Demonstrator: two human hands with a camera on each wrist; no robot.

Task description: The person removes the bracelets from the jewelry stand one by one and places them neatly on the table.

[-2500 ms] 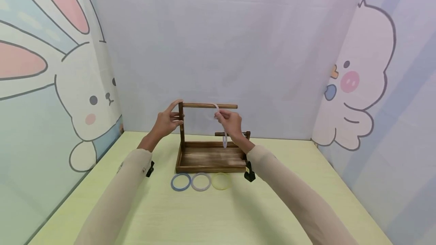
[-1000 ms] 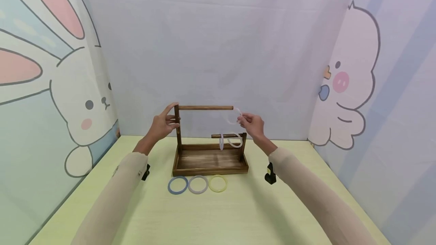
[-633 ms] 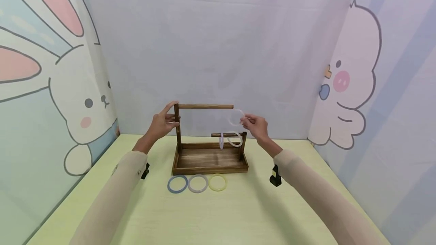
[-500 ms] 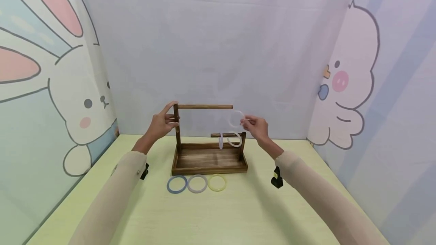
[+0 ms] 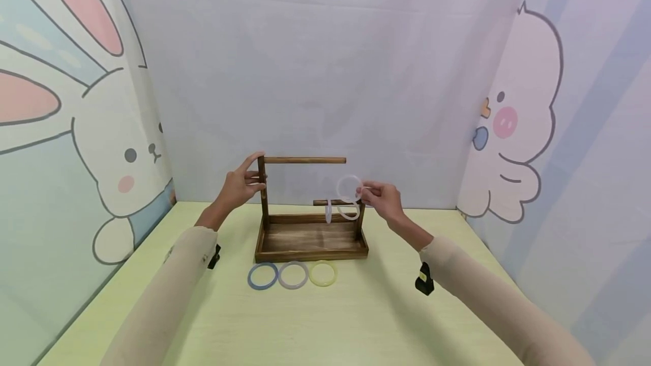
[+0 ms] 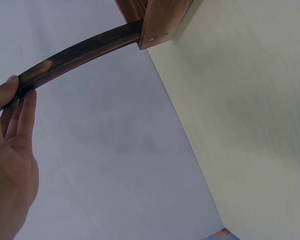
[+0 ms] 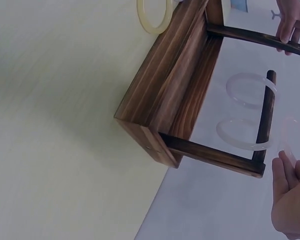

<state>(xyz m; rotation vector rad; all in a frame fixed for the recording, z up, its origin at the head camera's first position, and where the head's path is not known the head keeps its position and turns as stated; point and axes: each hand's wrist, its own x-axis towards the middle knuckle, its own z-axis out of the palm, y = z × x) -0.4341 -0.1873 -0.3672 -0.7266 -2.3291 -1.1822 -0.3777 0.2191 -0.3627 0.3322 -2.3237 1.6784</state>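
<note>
My left hand (image 5: 238, 185) grips the tall left post (image 5: 264, 202) of a dark wooden bangle stand (image 5: 311, 256); in the left wrist view the thumb and fingers pinch that post (image 6: 80, 52) from both sides. My right hand (image 5: 382, 199) pinches a translucent whitish bangle (image 5: 349, 175) by its right side. This bangle is off the upper bar (image 5: 305, 160), below and right of its free end, in front of the back wall. On the short lower bar (image 5: 319, 203) hang a lilac bangle (image 5: 328, 212) and a whitish bangle (image 7: 230, 140).
In front of the stand a blue bangle (image 5: 250, 276), a lavender bangle (image 5: 293, 287) and a yellow bangle (image 5: 323, 284) lie in a row on the pale green table (image 5: 315, 326). Printed cloth walls (image 5: 325, 72) enclose the back and sides.
The bangle in my right hand has come off the upper bar's right end and then moved down toward the lower bar. My left hand stays on the post.
</note>
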